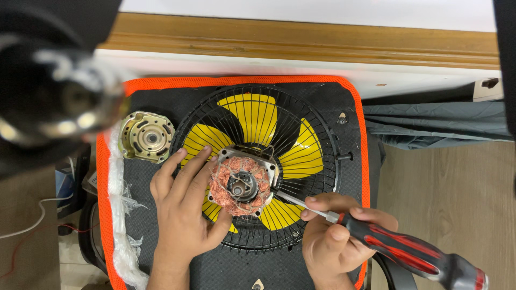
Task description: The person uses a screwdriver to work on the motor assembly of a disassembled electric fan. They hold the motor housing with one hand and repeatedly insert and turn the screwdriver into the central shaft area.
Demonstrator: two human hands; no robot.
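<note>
A black padded mat with a bright orange border [105, 215] lies on a low stand beside a white wall base with a wooden ledge [301, 40], over pale wood flooring. On the mat rests a round black wire fan guard [317, 134] with yellow plastic blades [252, 113] showing through it. At its centre sits the open fan motor, a metal frame packed with copper-coloured windings [241, 185].

The left hand [180, 207] lies spread against the motor's left side, fingers resting on the frame, apparently to steady it. The right hand [336, 239] is closed around a red-and-black-handled screwdriver [400, 249], its thin steel shaft angled up-left so the tip meets the motor frame's lower right corner, likely at a fastener.

A detached round metal motor end cover [146, 136] lies on the mat to the left, near crumpled clear plastic wrap [121, 215]. A blurred dark object [48, 80] fills the upper left corner. The wire guard surrounds the motor closely.
</note>
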